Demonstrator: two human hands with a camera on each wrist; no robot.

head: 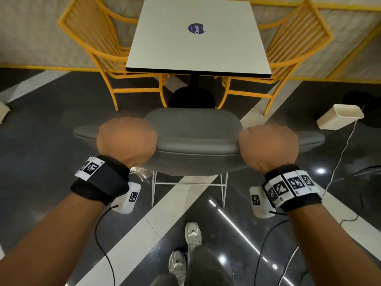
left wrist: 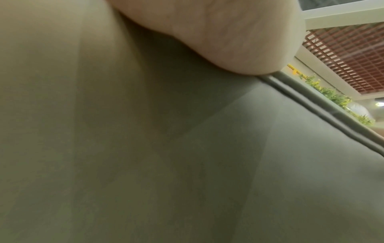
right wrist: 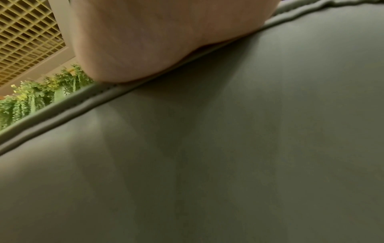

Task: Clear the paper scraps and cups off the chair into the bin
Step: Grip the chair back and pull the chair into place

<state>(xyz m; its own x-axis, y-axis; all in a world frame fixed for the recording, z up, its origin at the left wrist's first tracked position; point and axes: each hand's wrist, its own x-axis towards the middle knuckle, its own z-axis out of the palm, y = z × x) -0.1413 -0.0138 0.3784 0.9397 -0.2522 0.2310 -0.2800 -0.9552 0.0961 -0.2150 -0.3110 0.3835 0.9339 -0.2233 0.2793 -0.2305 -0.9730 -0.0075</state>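
A grey padded chair (head: 195, 137) on thin white legs stands in front of me, seen from behind and above. My left hand (head: 126, 139) grips the top edge of its backrest on the left, fingers curled over the rim. My right hand (head: 269, 145) grips the same edge on the right. Both wrist views show the grey backrest (left wrist: 187, 156) (right wrist: 228, 148) close up with the heel of the hand pressed on its piped seam. The visible part of the seat holds no scraps or cups. A cream bin (head: 340, 116) lies tipped on the floor at the right.
A white square table (head: 195, 48) on a black pedestal stands just beyond the chair, flanked by two yellow slatted chairs (head: 97, 54) (head: 288, 54). Cables (head: 340, 157) trail over the glossy dark floor at the right. My shoes (head: 192, 234) are below the chair.
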